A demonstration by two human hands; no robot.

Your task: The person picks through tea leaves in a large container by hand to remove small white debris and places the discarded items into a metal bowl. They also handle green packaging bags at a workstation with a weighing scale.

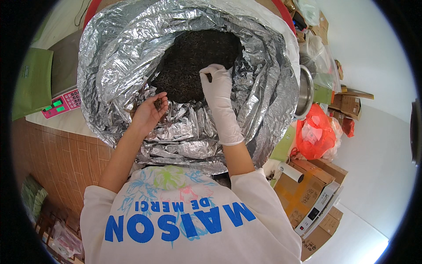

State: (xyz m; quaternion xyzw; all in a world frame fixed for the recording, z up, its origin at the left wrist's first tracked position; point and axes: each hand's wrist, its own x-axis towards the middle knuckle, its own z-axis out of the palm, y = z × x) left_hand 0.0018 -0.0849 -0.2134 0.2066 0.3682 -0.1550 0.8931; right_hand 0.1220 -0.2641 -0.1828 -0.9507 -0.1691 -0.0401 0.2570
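A large silver foil-lined bag (122, 59) lies open before me, its sides bunched around a mass of dark, dry, twisted leaves (197, 59) that look like loose tea. My left hand (150, 110) is bare, palm up with curled fingers, at the near left edge of the leaves; a small dark bit seems to lie in its palm. My right hand (216, 82), in a white glove, is over the right part of the leaves, thumb and forefinger tips brought together. Whether it pinches anything is too small to tell.
A pink scale (62, 104) with a metal platform stands at left, beside a green bag (33, 84). At right are a steel pot (305, 92), a red plastic bag (315, 135), cardboard boxes (303, 193) and a white roll (290, 172). A red rim (286, 15) shows behind the foil.
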